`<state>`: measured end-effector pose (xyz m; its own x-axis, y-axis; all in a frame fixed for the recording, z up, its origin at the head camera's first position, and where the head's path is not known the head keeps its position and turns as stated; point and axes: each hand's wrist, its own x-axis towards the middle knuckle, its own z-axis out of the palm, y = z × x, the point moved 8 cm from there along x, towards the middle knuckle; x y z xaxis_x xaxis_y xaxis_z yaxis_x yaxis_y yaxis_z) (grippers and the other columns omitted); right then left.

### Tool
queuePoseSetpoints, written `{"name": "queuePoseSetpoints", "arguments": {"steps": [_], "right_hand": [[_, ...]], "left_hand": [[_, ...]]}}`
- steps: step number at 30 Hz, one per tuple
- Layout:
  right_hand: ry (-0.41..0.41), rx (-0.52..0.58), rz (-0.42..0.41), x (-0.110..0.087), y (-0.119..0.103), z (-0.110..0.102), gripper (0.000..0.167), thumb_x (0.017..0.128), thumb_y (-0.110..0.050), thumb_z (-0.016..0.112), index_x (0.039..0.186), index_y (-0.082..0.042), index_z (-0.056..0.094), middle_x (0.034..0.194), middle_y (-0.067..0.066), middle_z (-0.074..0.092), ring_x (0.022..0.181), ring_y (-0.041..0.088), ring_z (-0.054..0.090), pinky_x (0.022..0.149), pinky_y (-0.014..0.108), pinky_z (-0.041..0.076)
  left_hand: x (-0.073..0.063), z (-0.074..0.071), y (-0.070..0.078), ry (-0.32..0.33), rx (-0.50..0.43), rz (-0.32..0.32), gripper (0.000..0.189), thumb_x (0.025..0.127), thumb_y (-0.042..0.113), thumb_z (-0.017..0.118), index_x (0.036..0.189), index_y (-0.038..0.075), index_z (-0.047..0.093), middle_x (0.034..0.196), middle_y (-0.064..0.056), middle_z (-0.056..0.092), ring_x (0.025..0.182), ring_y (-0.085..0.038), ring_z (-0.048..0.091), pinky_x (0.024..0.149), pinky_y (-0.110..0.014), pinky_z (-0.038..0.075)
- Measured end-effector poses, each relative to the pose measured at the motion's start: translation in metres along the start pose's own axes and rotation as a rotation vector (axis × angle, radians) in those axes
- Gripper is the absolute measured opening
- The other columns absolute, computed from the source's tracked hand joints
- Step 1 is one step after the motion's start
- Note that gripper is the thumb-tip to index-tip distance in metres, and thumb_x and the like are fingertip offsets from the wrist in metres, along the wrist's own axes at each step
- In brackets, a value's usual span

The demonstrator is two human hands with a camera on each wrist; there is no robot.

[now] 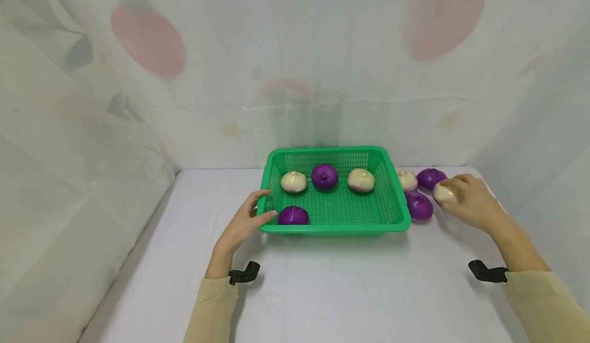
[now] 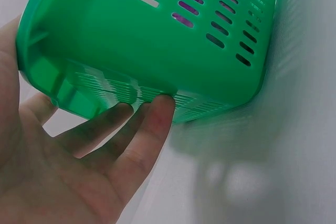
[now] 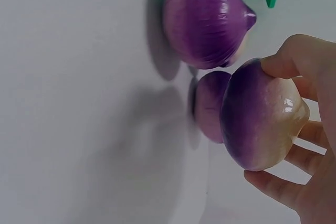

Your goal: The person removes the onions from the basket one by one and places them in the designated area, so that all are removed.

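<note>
Four onions, two purple and two whitish, are contained in the green basket on the white-covered tabletop. Its left side is gripped by the left hand, with the thumb and a finger laid over the rim. Another onion, the purple-and-cream onion, is held between the thumb and fingers of the right hand, right of the basket. Between that hand and the basket's right end, one pale onion and two purple onions are grouped close together. Black bands are worn at both wrists.
</note>
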<state>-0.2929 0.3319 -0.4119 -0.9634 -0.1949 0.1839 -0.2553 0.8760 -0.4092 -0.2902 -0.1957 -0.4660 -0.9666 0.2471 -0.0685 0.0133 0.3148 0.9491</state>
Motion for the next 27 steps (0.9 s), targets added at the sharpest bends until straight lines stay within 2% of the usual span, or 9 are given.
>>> {"name": "queuePoseSetpoints", "arguments": {"steps": [3,7,11,14,21,27], "right_hand": [[-0.043,0.012,0.036,-0.001,0.007,0.008,0.052,0.087,-0.022,0.073,0.131,0.003,0.059,0.132,0.036,0.044,0.117,0.057,0.040,0.080,0.068,0.041],[-0.048,0.011,0.034,-0.003,0.011,0.014,0.053,0.086,-0.021,0.073,0.130,0.005,0.058,0.131,0.036,0.044,0.116,0.057,0.040,0.079,0.067,0.042],[-0.055,0.005,0.039,-0.003,0.015,0.019,0.055,0.085,-0.021,0.074,0.130,0.004,0.058,0.130,0.036,0.044,0.113,0.055,0.041,0.076,0.065,0.043],[-0.081,0.007,0.057,-0.003,0.018,0.022,0.057,0.086,-0.023,0.074,0.132,0.004,0.056,0.132,0.037,0.043,0.114,0.056,0.040,0.077,0.068,0.043],[-0.099,0.009,0.044,-0.005,0.024,0.031,0.055,0.087,-0.024,0.074,0.133,0.002,0.056,0.132,0.038,0.044,0.116,0.058,0.040,0.082,0.075,0.041],[-0.091,0.024,0.016,-0.005,0.027,0.034,0.055,0.086,-0.021,0.075,0.133,0.002,0.056,0.133,0.037,0.044,0.115,0.058,0.041,0.081,0.072,0.041]], "left_hand": [[0.000,0.000,0.001,-0.002,-0.002,-0.001,0.068,0.092,0.045,0.075,0.150,0.032,0.042,0.158,-0.005,0.033,0.139,-0.035,0.042,0.105,-0.062,0.037],[0.000,0.000,0.001,-0.007,-0.001,0.000,0.071,0.093,0.044,0.074,0.152,0.026,0.040,0.159,-0.007,0.032,0.140,-0.037,0.040,0.106,-0.064,0.036],[0.000,0.000,0.001,-0.005,0.002,-0.004,0.071,0.093,0.045,0.074,0.152,0.027,0.040,0.159,-0.006,0.032,0.141,-0.037,0.040,0.106,-0.064,0.035],[-0.001,0.000,0.001,0.001,0.007,-0.007,0.072,0.092,0.047,0.075,0.152,0.028,0.040,0.159,-0.005,0.032,0.141,-0.037,0.040,0.106,-0.064,0.036],[0.000,0.001,0.001,-0.002,0.008,-0.003,0.072,0.092,0.045,0.075,0.153,0.027,0.040,0.157,-0.006,0.035,0.139,-0.035,0.043,0.105,-0.063,0.038],[0.001,0.000,0.000,-0.001,0.013,-0.003,0.071,0.093,0.045,0.074,0.152,0.026,0.040,0.156,-0.008,0.037,0.137,-0.035,0.045,0.104,-0.062,0.039]]}}
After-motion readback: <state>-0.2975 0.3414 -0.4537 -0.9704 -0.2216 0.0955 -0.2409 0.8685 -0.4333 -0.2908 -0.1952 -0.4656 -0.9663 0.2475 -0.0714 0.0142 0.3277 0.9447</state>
